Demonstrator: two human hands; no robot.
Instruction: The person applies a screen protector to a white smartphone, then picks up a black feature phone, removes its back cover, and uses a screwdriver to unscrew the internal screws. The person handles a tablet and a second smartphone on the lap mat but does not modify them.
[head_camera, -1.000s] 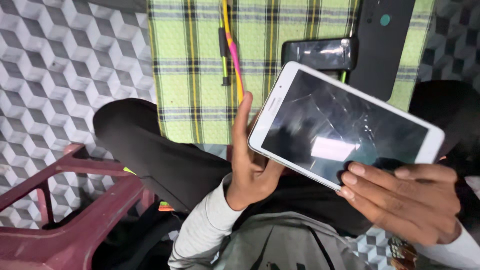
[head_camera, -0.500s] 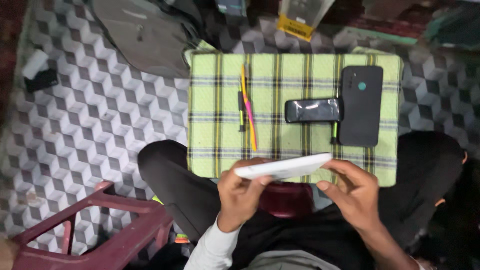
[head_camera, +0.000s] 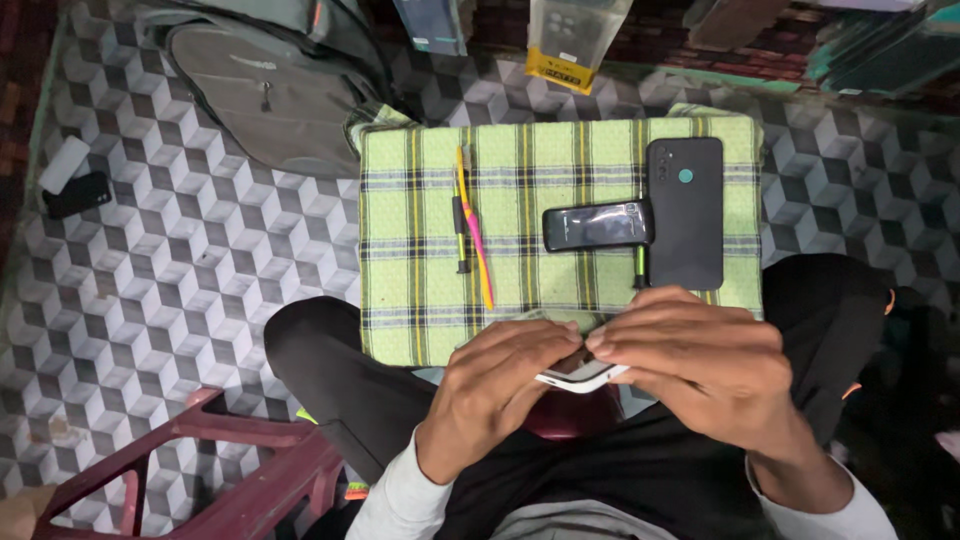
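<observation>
- Head view looks straight down on a seated person whose left hand (head_camera: 505, 385) and right hand (head_camera: 690, 370) meet over the lap, both closed around a white-framed tablet (head_camera: 582, 372).
- Only a short stretch of the tablet's pale edge and one rounded corner shows between the fingers; the rest is hidden under both hands, so which face is up cannot be told.
- Fingertips of both hands press together at the device's upper edge, thumbs underneath, which reads as working along the seam of the frame rather than merely carrying it.
- Judged from that grip, the step in hand is handling the edge of the tablet, probably probing or prying at the border.
- Just beyond the hands lies a green plaid cloth (head_camera: 420, 200) spread on the patterned floor.
- On the cloth rest a pink and yellow tool (head_camera: 474, 225) beside a dark slim tool (head_camera: 460, 235), a small dark phone (head_camera: 597, 225), and a larger black phone (head_camera: 686, 212) touching it.
- Any next move calls for a steady hold by one hand while the other reaches forward to the tools, which lie near but apart from the hands.
</observation>
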